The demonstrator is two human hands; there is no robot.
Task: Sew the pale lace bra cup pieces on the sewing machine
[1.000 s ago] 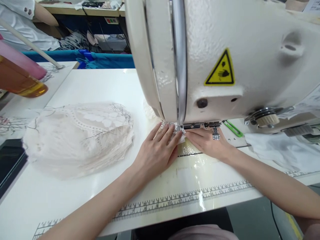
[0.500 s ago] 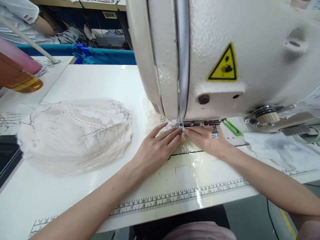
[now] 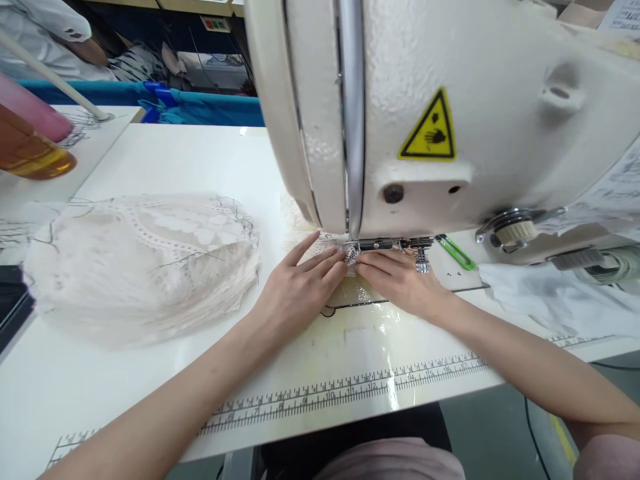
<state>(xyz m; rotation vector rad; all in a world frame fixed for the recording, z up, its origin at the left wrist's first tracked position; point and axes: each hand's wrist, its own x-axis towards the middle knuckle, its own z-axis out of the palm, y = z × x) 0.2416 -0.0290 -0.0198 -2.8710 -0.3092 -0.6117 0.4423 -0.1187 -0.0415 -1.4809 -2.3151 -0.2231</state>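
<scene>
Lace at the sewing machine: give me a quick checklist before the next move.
1. Left hand steadying the lace: ok, fingers spread on it.
2. Right hand clear of the metal attachment: not ok, fingers sit right beside it.
3. Needle up or down: cannot tell, not discernible.
4. Fabric pile away from the sewing machine: ok, left of the left hand.
5. Green cutter out of the hands: ok, lying beyond the right hand.
</scene>
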